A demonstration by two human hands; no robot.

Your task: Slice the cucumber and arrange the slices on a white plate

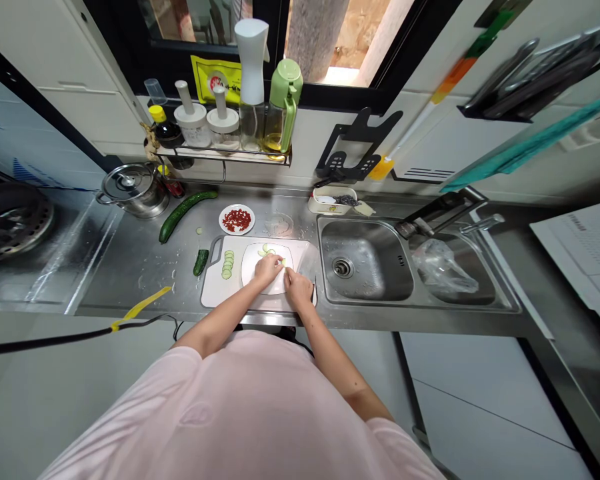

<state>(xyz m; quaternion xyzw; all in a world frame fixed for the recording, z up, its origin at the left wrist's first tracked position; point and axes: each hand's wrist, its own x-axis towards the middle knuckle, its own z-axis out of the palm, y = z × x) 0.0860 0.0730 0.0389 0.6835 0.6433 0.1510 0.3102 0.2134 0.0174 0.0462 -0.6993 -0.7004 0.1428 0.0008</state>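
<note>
Both hands meet over a white plate (250, 265) that lies on a white cutting board (220, 290). My left hand (269, 269) pinches a small pale green slice (283, 263) at its fingertips. Close beside it, my right hand (299, 289) is closed, its fingertips at the same slice. A few cucumber slices (266, 250) lie on the plate's far part. Left of the plate, a row of overlapping cucumber slices (227, 265) rests on the board. A cut piece of cucumber (201, 262) sits just off the board's left edge.
Behind the board is a plate of chopped red pieces (237, 220). A whole cucumber (183, 213) and a steel pot (135, 190) stand to the left. The sink (365, 260) is on the right, with a plastic bag (443, 267) in its second basin. Bottles fill the shelf (240, 156).
</note>
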